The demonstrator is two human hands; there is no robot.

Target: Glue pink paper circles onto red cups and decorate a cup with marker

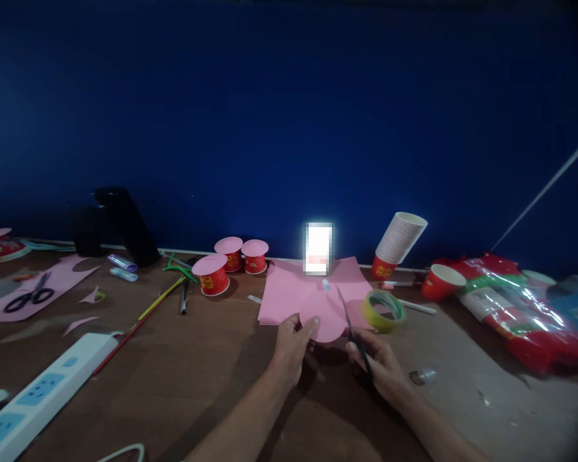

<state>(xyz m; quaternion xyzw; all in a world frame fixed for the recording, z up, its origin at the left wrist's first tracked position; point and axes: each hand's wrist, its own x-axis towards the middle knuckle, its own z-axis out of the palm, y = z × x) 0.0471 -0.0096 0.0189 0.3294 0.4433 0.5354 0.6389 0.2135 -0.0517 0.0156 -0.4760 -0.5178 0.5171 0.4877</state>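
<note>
Between thumb and fingers, my left hand grips the left edge of a round pink paper disc. My right hand is closed around the handles of dark scissors, whose blades point up and away along the disc's right side. Whether the blades touch the paper I cannot tell. Behind the disc lies a stack of pink paper sheets. A roll of yellow-green tape rests at the stack's right corner. A bright, blurred-out phone-like screen stands at the stack's back edge.
Several red paper cups topped with pink discs stand left of the stack. A leaning stack of cups, a single cup and a plastic-wrapped pack are at right. At left are a white power strip and another pair of scissors.
</note>
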